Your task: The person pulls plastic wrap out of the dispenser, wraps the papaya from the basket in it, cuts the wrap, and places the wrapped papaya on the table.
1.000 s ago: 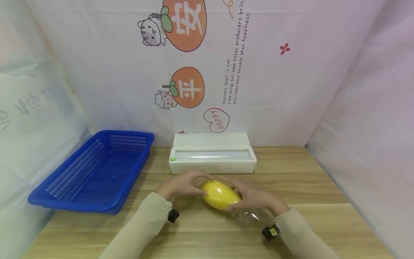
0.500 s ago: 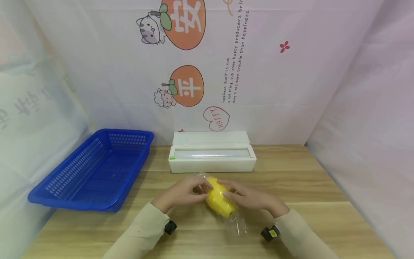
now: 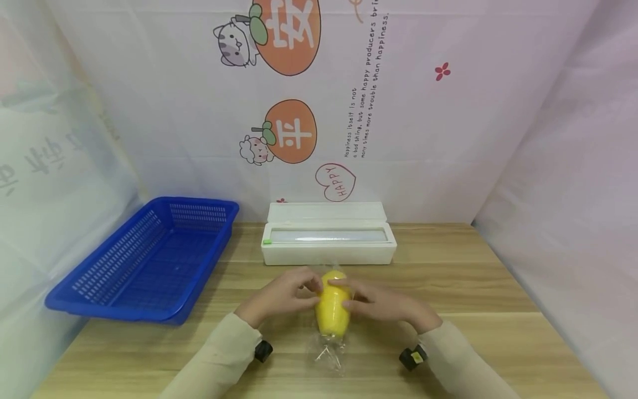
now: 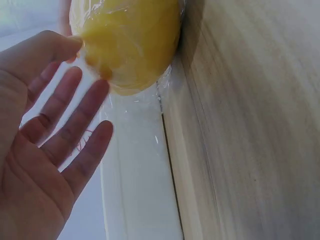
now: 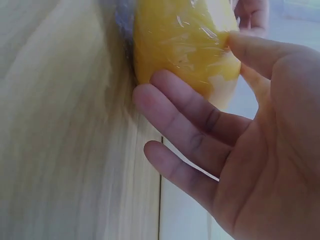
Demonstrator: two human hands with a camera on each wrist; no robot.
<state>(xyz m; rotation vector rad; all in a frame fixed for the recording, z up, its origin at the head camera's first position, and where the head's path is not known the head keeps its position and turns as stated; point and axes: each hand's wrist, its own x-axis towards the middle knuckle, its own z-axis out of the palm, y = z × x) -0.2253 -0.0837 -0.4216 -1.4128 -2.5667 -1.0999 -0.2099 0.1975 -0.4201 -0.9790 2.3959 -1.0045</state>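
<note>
A yellow oval fruit [image 3: 332, 310], wrapped in clear plastic film [image 3: 326, 354], sits on the wooden table between both hands. Loose film spreads from its near end, and a little shows at its far end. My left hand [image 3: 286, 293] holds the fruit's left side with thumb and forefinger tips; its other fingers spread loosely in the left wrist view. From the right, my right hand [image 3: 381, 299] holds it, a finger on top near the far end and the thumb on the side. In the right wrist view, light wrinkles show on the film over the fruit [image 5: 185, 45].
Behind the hands stands a white cling film box [image 3: 329, 253] with its lid raised and a roll visible inside. At the left is a blue plastic basket [image 3: 181, 299]. White printed cloth [image 3: 399, 122] encloses the wooden table [image 3: 448, 277] at back and sides.
Between the hands the fruit has turned from slanting to pointing straight toward me, its loose film tail swinging left. The right hand has shifted its hold from the near end to the far part.
</note>
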